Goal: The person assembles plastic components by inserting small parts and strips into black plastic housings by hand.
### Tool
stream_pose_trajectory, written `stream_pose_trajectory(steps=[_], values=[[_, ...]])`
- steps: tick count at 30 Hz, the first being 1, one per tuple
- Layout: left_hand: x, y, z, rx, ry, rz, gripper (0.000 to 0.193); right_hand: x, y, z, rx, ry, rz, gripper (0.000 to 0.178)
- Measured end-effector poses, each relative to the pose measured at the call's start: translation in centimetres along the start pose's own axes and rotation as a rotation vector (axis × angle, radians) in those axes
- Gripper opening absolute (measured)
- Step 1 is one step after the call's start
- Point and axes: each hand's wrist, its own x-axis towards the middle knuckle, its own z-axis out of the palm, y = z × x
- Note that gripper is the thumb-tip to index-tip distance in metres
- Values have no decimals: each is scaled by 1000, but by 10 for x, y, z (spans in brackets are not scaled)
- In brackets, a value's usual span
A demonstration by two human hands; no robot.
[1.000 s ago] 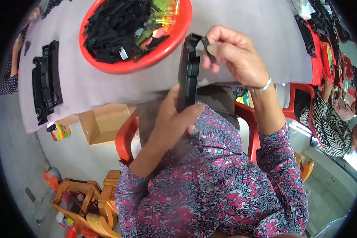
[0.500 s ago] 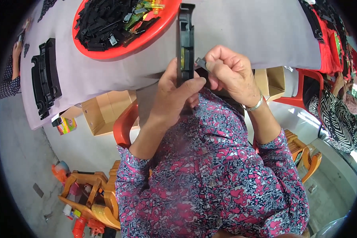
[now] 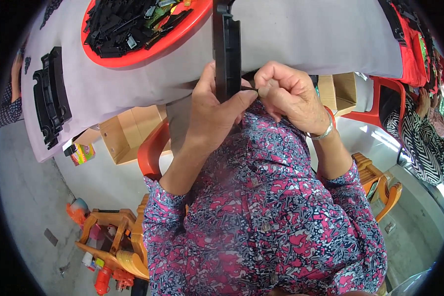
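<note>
Colourful small box [image 3: 82, 153] below grey table [image 3: 301, 34]

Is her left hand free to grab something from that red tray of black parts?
Probably not right now: the left hand is wrapped around the long black part, and the right hand works beside it. The red tray lies open beyond, nothing covering it.

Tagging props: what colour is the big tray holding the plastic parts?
Red tray, round, full of mostly black parts; head view.

A grey table [image 3: 301, 34] carries a red round tray [image 3: 133, 56] of black parts and a black moulded piece [image 3: 49, 101] at its left
</note>
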Motion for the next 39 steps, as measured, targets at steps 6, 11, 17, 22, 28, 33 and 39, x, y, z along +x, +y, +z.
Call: stream_pose_trajectory(steps=[6,11,17,22,28,33,39], values=[[-1,-4,1,-51,40,36,35,-10,3,-5,-37,122,-36,10],[0,-6,2,-15,41,39,39,-16,6,-12,-139,149,-64,4],[0,-5,8,1,111,74,41,-16,4,-7,-159,195,-20,4],[1,-3,6,-23,93,99,41,-16,6,-9,-83,194,-25,7],[2,0,9,-43,67,107,41,-14,7,-13,98,165,-13,9],[3,-4,10,-13,76,109,42,-12,3,-13,-24,175,-25,9],[3,-5,9,56,121,111,45,-12,3,-4,-161,285,-15,10]])
